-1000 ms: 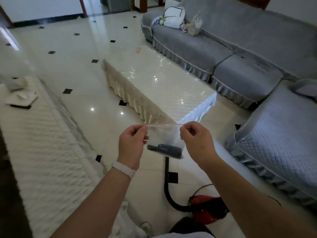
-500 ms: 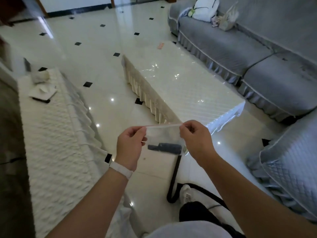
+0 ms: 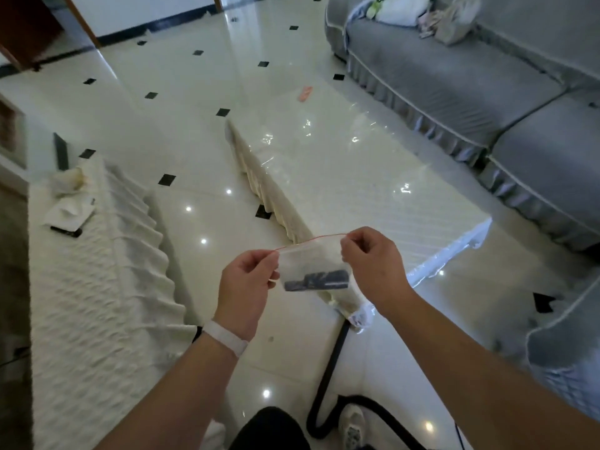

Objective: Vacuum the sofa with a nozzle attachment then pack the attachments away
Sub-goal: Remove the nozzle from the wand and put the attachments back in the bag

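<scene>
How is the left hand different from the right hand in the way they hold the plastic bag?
The left hand wears a white wristband; the right hand wears none. The left hand sits lower than the right hand, so the red strip between them slopes. Both pinch the top edge of the clear bag.

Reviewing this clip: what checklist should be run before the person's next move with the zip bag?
1. Corner grip by left hand on zip bag: ok, pinched.
2. Corner grip by right hand: ok, pinched.
3. Dark nozzle attachment fully inside the bag: ok.
4. Bag's red zip strip closed along its whole length: cannot tell.
5. Floor underfoot free of vacuum hose: not ok, it loops beside the shoe.
</scene>
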A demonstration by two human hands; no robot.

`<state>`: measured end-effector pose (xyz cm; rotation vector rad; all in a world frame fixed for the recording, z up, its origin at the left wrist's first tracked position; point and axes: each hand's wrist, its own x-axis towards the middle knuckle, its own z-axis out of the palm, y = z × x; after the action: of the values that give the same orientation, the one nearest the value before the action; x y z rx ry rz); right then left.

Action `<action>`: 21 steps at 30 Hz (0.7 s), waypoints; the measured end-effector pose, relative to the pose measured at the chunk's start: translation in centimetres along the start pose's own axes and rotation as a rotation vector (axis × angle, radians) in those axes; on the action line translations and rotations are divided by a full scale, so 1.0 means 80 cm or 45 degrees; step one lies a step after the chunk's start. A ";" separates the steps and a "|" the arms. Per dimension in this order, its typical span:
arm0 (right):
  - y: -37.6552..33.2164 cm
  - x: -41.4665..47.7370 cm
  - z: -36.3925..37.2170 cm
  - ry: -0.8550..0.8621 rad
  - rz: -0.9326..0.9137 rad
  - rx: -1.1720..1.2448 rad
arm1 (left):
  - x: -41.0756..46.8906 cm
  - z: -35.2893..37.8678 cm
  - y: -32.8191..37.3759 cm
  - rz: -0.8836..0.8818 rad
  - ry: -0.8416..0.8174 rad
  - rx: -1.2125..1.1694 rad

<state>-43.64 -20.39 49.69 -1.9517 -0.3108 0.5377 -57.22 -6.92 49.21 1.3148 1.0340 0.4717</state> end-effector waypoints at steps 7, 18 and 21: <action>-0.024 0.135 0.074 0.003 0.094 -0.104 | 0.184 0.004 0.018 -0.058 -0.060 -0.031; -0.133 0.319 0.196 0.170 0.212 -0.158 | 0.458 -0.026 0.109 -0.151 -0.330 -0.079; -0.154 0.348 0.203 0.192 0.215 -0.150 | 0.490 -0.018 0.137 -0.116 -0.352 -0.123</action>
<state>-27.37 10.00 48.57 -2.1326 -0.0838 0.4864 -35.96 27.67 45.93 1.2029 0.8263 0.2592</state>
